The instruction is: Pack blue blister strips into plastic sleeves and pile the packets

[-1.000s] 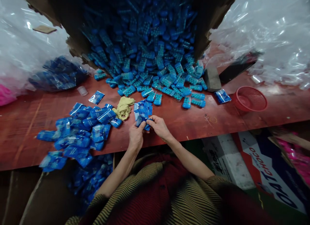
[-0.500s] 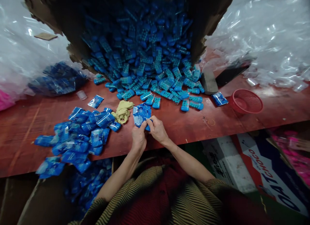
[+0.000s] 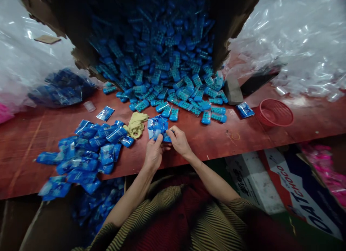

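Note:
Between my two hands, at the table's front edge, is a blue printed packet (image 3: 167, 135). My left hand (image 3: 154, 150) pinches its left side, thumb on top. My right hand (image 3: 179, 140) grips its right side between thumb and fingers. Just beyond lie more flat blue packets (image 3: 156, 124), close against the held one. A crumpled yellow-green cloth (image 3: 136, 124) rests to their left. Farther left is a heap of filled blue packets (image 3: 86, 150). Small clear containers of blue beads with blue caps (image 3: 173, 96) spill toward me from a torn cardboard box (image 3: 232, 31).
On the right stand a red plastic basket (image 3: 274, 114), a blue packet (image 3: 244, 110) and a grey block (image 3: 233, 91). Large clear plastic bags (image 3: 302, 38) flank the box. Below the table's left edge, an open carton (image 3: 51, 222) holds blue packets.
My fingers have parted slightly along the packet's near edge, the right hand shifting a little to the right. The packet now shows more between them. The view has moved slightly.

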### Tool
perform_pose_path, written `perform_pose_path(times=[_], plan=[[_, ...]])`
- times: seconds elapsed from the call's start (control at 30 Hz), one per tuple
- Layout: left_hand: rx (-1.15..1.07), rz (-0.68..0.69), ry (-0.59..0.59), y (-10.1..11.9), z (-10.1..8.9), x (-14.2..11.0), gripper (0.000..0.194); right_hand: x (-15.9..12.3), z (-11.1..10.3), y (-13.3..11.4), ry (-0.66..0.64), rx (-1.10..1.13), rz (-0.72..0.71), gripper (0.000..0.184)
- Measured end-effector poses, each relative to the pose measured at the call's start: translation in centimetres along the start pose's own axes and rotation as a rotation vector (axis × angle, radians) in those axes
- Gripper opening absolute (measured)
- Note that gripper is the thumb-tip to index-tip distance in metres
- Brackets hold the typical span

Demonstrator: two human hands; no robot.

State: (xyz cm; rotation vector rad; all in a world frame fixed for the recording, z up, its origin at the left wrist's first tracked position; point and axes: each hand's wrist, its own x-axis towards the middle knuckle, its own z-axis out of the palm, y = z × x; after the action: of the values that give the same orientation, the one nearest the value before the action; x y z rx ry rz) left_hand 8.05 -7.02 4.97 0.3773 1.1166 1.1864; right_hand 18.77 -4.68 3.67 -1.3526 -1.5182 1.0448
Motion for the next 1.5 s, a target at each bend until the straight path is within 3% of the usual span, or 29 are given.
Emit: perform_pose_path(times=[0.2,0.3,0.47,0.6,0.8,0.97,1.07,1.33,1.4,1.5], plan=[[0.073,0.005,0.080,0.8,-1.2,0.0,0.037,0.8,-1.0,0.3,-0.159,0.093,-0.029,0.039],[0.015,-0.057,0.081,0.4,-1.4,0.1,0.033,1.7,-1.1,-0.1,-0.153,0.018,-0.037,0.044],[-0.145,-0.236,0.111,0.1,-1.1,-0.3,0.023,5.2,-0.8,-0.2,0.111,-0.631,-0.036,0.027],[-0.203,-0.333,0.167,0.5,-0.8,-0.9,0.022,6.8,-0.6,0.8,0.048,-0.947,0.027,0.024],[-0.274,-0.403,0.217,0.8,-1.1,-1.2,0.025,3.3,-2.9,2.0,-0.017,-0.969,-0.015,0.028],[-0.288,-0.421,0.227,0.4,-0.9,-1.0,0.031,0.6,-3.2,2.6,0.065,-0.945,0.027,0.032],[-0.289,-0.427,0.217,0.4,-1.0,-0.8,0.032,0.8,-2.9,2.8,0.104,-0.864,0.037,0.033],[-0.293,-0.372,0.233,0.4,-1.6,-0.7,0.031,2.5,-4.8,3.7,0.229,-0.333,0.102,0.029],[-0.293,-0.373,0.227,0.3,-1.7,-0.7,0.031,2.3,-4.9,3.6,0.248,-0.138,0.159,0.020],[-0.294,-0.372,0.227,0.1,-1.7,-0.6,0.029,1.4,-4.9,2.5,0.167,0.281,0.239,0.012]])
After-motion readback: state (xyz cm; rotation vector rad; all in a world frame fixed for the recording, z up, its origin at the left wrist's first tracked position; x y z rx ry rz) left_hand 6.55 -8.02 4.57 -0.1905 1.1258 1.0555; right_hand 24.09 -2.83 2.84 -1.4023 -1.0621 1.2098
